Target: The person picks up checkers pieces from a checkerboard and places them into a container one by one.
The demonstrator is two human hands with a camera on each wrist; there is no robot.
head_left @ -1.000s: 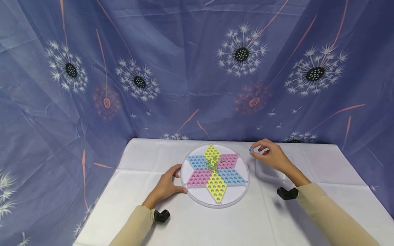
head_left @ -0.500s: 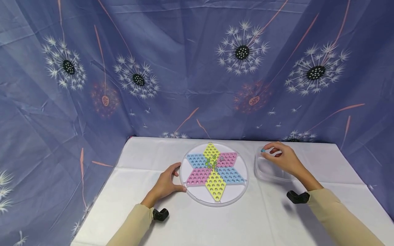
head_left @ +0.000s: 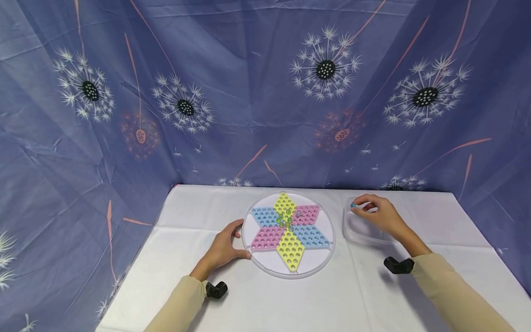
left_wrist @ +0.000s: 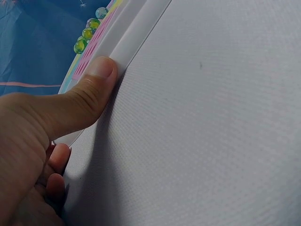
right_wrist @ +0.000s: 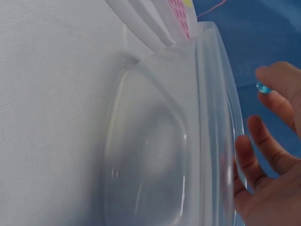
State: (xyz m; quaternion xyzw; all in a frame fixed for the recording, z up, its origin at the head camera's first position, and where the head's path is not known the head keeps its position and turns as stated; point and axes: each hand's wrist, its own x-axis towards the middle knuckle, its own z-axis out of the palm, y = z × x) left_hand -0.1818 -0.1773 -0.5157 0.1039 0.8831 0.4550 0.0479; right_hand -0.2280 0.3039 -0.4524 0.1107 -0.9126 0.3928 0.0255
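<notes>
A round white Chinese checkers board [head_left: 265, 265] with a yellow, pink and blue star lies on the table. Several green-yellow and pale marbles [head_left: 288, 212] sit around its middle. My left hand [head_left: 222, 246] holds the board's left rim, thumb [left_wrist: 96, 89] at the near side and fingers farther along the edge. Between thumb and index finger, my right hand [head_left: 383, 214] pinches a blue marble [right_wrist: 263, 88]. It is over a clear plastic box [head_left: 350, 233] right of the board, its other fingers spread close to the rim in the right wrist view.
A white cloth [head_left: 315, 299] covers the table. Behind it and along the left hangs a blue curtain [head_left: 249, 92] with a dandelion print. Black devices [head_left: 399, 265] are strapped at both wrists.
My right hand has moved right with the blue marble, from the gap beside the board to over the clear box, then stayed nearly still. The left hand keeps its place at the board.
</notes>
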